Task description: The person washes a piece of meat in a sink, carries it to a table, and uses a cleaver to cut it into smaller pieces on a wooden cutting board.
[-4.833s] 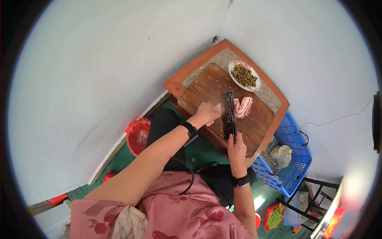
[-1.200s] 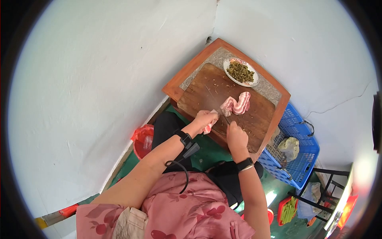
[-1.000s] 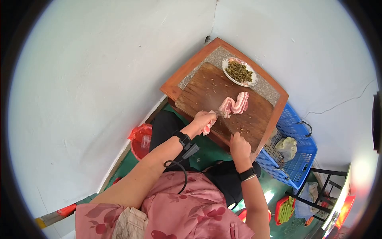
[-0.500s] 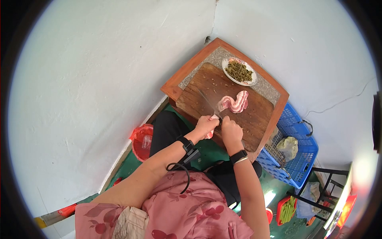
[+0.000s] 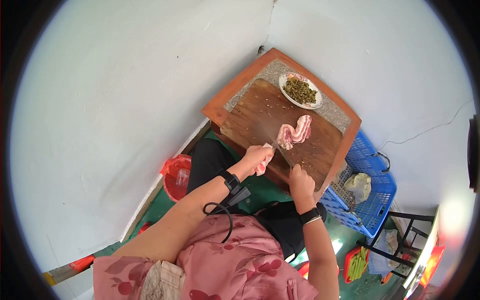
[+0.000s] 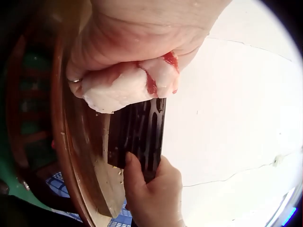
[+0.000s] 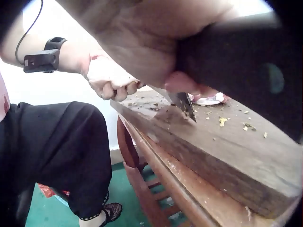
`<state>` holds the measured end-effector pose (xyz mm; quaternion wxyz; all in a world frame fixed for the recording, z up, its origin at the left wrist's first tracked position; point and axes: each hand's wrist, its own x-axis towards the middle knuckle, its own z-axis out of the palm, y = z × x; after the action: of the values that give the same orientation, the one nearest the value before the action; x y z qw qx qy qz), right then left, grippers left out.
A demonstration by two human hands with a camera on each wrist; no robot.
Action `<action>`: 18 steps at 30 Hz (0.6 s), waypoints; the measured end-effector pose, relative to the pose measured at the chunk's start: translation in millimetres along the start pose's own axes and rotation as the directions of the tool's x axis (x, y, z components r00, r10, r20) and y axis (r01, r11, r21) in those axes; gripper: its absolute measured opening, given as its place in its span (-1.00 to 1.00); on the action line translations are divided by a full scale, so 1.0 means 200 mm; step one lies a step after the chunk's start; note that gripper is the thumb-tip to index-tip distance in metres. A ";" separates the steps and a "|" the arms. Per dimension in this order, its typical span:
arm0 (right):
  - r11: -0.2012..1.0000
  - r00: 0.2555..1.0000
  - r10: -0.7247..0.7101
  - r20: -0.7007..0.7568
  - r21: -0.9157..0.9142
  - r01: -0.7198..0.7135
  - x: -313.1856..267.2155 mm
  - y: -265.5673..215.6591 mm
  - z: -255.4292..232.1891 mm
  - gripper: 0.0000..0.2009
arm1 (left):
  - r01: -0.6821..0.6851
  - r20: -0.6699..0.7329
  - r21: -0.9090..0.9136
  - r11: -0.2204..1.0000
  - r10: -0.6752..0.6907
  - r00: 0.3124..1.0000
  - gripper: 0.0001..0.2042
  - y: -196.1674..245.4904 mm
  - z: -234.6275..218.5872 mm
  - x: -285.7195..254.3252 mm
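My left hand (image 5: 258,156) grips one end of a fatty strip of pork belly (image 6: 118,87) at the near edge of the wooden cutting board (image 5: 250,117). In my right hand (image 5: 302,184) is the handle of a dark cleaver (image 6: 139,127), its blade patterned with slots. The blade reaches across the board to the meat by the left hand; in the head view it shows almost edge-on. Beyond the blade, a striped, folded length of pork belly (image 5: 296,132) lies on the board. In the right wrist view the left fingers (image 7: 120,91) curl round the meat.
A plate (image 5: 317,104) of chopped greens stands at the table's far side. Small scraps (image 7: 222,122) dot the board. A blue crate (image 5: 382,197) stands right of the table, a red-lined bucket (image 5: 175,182) to its left. Walls (image 5: 150,75) close in behind.
Earlier the cleaver showed broad side up over the board; now it is nearly edge-on. In the last second the right hand moved in toward the left hand, then drew back.
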<state>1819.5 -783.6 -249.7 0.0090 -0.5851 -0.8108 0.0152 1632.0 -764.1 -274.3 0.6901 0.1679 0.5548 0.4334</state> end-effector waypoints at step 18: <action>0.954 0.999 0.034 0.040 0.295 -0.045 0.47 -0.15 -0.13 -0.72 | -0.057 -0.048 0.181 0.982 0.066 0.997 -0.83 0.05 0.00 -0.08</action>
<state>1762.3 -703.7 -222.2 0.0821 -0.5929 -0.7875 0.1469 1627.5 -770.2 -256.7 0.6431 0.2345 0.6045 0.4073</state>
